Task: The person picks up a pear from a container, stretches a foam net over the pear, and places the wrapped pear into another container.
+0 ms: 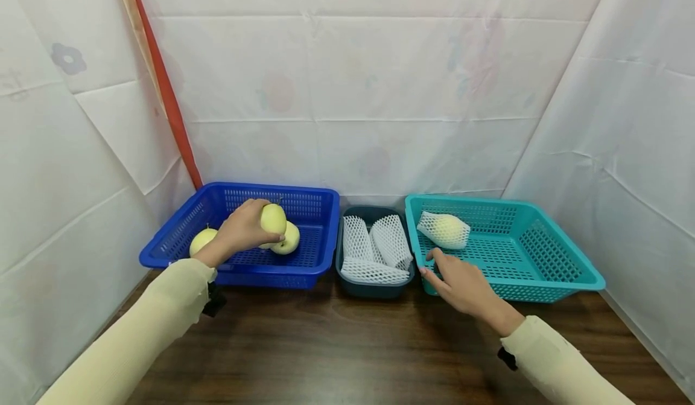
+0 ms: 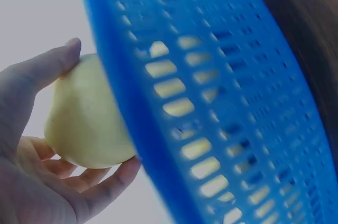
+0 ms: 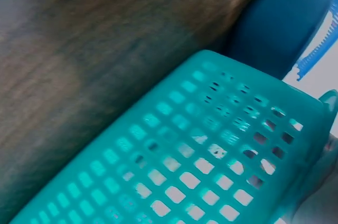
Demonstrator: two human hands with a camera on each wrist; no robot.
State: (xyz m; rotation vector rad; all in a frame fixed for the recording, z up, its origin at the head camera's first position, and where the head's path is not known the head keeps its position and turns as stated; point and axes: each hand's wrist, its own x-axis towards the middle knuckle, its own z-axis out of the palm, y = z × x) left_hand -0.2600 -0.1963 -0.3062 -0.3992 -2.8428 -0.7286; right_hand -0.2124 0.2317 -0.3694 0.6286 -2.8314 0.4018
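My left hand (image 1: 247,227) grips a pale yellow pear (image 1: 273,218) above the blue basket (image 1: 326,230), its thumb and fingers curled round the fruit. In the left wrist view the same pear (image 2: 87,118) is partly hidden by the basket's rim. Below the hand lie another pear (image 1: 288,240) and, by the wrist, a third pear (image 1: 202,241). My right hand (image 1: 461,281) is over the near left corner of the teal basket (image 1: 564,266), fingers loosely bent and holding nothing. Whether it touches the rim I cannot tell. A pear in a white foam net (image 1: 445,230) lies inside that basket.
Between the two baskets stands a small dark bin (image 1: 374,290) with several white foam nets (image 1: 390,242) in it. Everything stands on a dark wooden table (image 1: 326,350). White patterned sheets (image 1: 347,91) hang behind and at both sides.
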